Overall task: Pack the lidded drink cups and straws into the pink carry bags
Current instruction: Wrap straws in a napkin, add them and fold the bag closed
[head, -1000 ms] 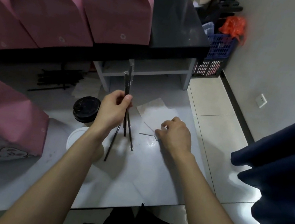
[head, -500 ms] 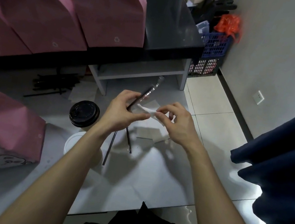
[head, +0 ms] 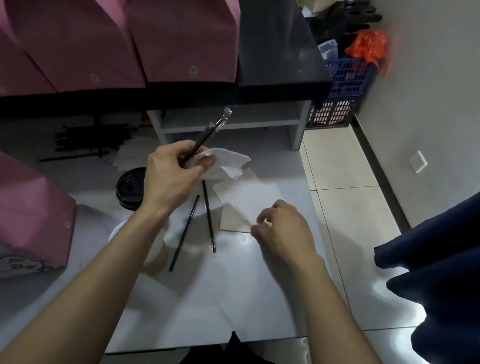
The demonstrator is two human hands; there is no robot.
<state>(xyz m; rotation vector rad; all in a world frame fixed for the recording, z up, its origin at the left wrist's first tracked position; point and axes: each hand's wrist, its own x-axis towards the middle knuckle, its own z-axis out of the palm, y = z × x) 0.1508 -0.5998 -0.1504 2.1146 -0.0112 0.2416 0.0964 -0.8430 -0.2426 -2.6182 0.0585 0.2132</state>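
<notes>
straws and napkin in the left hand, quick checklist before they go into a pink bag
1. Left hand grip on straws: ok, fingers curled round them.
2. Napkin held with the straws: ok, pinched in the same hand.
3. Right hand free: cannot tell, curled over the napkin pile.
4. Nearest pink bag mouth open: cannot tell, top not clearly seen.
5. Black-lidded cup packed: not ok, on the counter.

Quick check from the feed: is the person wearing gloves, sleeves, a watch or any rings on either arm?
No gloves: the left hand and right hand are bare. Both forearms are uncovered as far up as the picture shows, with no sleeve edge in view. No watch, band or ring shows.
</notes>
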